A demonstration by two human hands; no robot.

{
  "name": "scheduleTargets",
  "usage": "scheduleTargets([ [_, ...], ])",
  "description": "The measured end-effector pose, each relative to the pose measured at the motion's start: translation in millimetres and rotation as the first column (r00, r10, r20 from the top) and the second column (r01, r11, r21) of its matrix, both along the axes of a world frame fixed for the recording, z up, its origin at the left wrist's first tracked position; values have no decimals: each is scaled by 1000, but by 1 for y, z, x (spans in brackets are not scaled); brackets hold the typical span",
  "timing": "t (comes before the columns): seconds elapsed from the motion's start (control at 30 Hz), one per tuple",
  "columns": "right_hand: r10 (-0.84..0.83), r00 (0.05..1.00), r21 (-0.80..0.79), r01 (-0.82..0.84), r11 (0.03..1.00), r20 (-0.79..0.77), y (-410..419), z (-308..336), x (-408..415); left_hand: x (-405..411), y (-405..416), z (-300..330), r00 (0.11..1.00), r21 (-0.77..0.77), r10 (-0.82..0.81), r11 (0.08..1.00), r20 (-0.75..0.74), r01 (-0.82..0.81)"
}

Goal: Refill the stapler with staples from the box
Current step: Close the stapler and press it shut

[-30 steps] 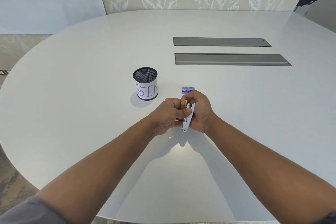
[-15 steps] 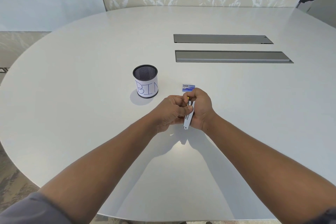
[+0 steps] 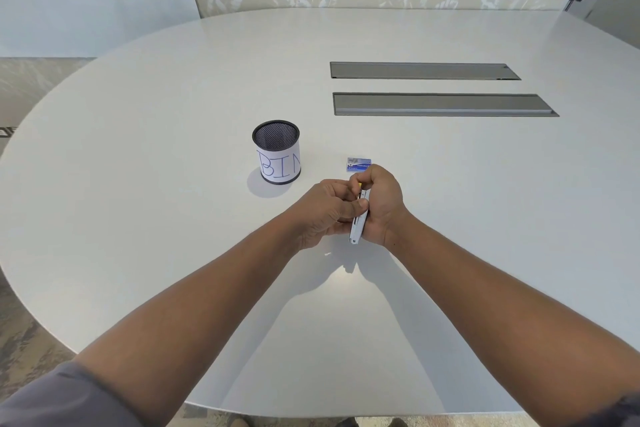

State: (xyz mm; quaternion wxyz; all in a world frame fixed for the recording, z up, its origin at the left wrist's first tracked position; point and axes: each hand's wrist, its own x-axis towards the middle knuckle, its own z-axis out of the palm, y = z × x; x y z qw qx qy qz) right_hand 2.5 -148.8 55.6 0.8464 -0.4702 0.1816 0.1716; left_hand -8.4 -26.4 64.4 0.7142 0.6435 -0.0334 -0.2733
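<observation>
Stapler [image 3: 358, 222]: gripped by both left hand [image 3: 325, 210] and right hand [image 3: 382, 204], apparently open. Staple box [image 3: 358, 164]: on table [image 3: 173, 218], just beyond.

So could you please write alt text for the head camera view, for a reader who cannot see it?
Both hands, left hand and right hand, grip a slim metal stapler above a white table. A small blue staple box lies just beyond them, beside a mesh cup labelled BIN.
</observation>
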Motion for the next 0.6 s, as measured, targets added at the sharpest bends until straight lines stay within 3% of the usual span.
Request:
scheduleTargets([
  [0.17,68,997,-11,-68,998,47,-3,3,1,0,4,-1,999,-49,-19,999,-39,17],
  [0.47,97,988,119,-111,987,123,-16,-2,-6,3,9,0,995,-92,101,991,-26,-103],
  [0.6,120,988,24,-123,992,101,-16,-6,-14,4,10,-2,985,-127,171,977,-6,-171],
])
